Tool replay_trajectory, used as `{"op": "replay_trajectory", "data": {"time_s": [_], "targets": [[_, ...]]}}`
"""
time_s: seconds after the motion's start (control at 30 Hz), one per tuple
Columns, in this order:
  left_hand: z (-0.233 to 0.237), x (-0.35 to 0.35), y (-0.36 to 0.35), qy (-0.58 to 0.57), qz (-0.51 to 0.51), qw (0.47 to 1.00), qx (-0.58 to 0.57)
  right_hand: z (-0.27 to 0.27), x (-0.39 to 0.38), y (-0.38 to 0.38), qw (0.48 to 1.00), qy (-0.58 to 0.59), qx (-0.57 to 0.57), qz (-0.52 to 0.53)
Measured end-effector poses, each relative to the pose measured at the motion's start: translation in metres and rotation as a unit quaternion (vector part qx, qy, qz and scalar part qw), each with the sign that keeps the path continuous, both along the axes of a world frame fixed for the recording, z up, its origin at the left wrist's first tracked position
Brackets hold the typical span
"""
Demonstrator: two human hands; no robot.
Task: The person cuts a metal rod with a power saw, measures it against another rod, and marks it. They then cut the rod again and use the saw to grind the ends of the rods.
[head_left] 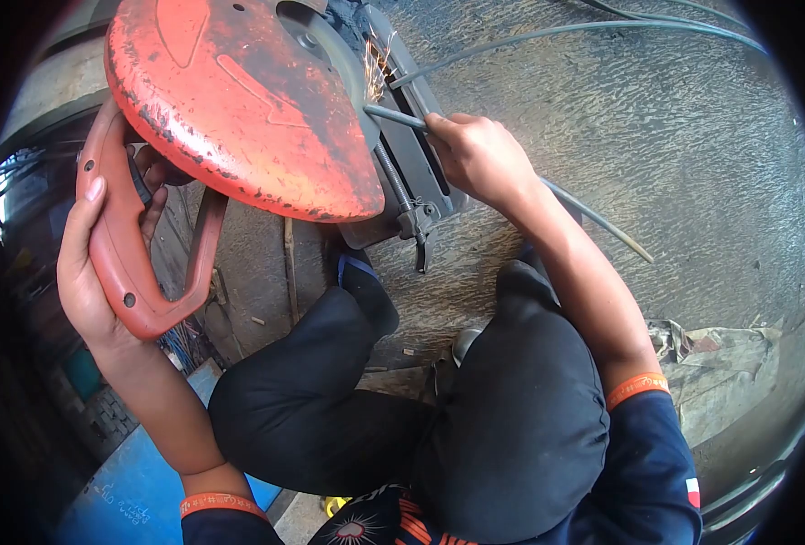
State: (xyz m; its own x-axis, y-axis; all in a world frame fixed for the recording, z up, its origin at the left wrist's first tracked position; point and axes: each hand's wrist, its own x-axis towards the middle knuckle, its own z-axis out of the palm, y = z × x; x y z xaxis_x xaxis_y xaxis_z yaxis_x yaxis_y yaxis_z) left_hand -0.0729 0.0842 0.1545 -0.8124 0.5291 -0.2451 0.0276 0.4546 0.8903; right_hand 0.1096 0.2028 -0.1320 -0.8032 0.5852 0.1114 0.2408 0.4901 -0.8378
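A cut-off saw with a worn red blade guard (248, 109) fills the upper left of the head view. My left hand (84, 282) is wrapped around its red D-shaped handle (125, 250), fingers inside the loop by the dark trigger. My right hand (484, 163) grips a thin metal rod (602, 222), whose near end reaches the edge of the abrasive disc (334, 59). Orange sparks (378, 68) fly at the disc beside the saw's base. The guard hides most of the disc. Below it lies the clamp screw (391, 173) with its crank.
A long rod (548, 34) runs from the saw base to the upper right. The worn, dark floor sheet (675, 136) spreads to the right, with crumpled cloth (720, 363) on it. My bent knees are close below the saw. A blue panel (139, 490) lies at lower left.
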Motion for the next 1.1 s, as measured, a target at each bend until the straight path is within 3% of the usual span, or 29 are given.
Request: {"op": "replay_trajectory", "data": {"time_s": [0.27,0.47,0.53,0.63,0.8,1.1], "targets": [[0.001,0.000,0.000,0.003,0.003,1.000,-0.003,-0.001,0.000,0.002,0.998,-0.019,0.054,0.006],[0.002,-0.010,-0.008,-0.021,-0.008,1.000,-0.003,-0.006,-0.002,-0.002,0.999,0.030,-0.012,-0.017],[0.005,-0.017,-0.012,-0.030,-0.011,0.999,-0.013,0.008,0.003,0.000,0.996,-0.044,-0.071,-0.029],[0.006,-0.021,-0.013,-0.047,-0.039,0.998,-0.015,0.006,0.005,0.005,0.996,-0.014,-0.091,-0.004],[0.000,0.000,-0.002,-0.008,0.011,1.000,0.009,0.005,0.001,-0.001,0.996,-0.030,-0.079,-0.010],[-0.001,-0.006,-0.005,0.003,-0.014,1.000,0.000,-0.002,0.002,-0.008,0.999,0.004,-0.038,0.009]]}}
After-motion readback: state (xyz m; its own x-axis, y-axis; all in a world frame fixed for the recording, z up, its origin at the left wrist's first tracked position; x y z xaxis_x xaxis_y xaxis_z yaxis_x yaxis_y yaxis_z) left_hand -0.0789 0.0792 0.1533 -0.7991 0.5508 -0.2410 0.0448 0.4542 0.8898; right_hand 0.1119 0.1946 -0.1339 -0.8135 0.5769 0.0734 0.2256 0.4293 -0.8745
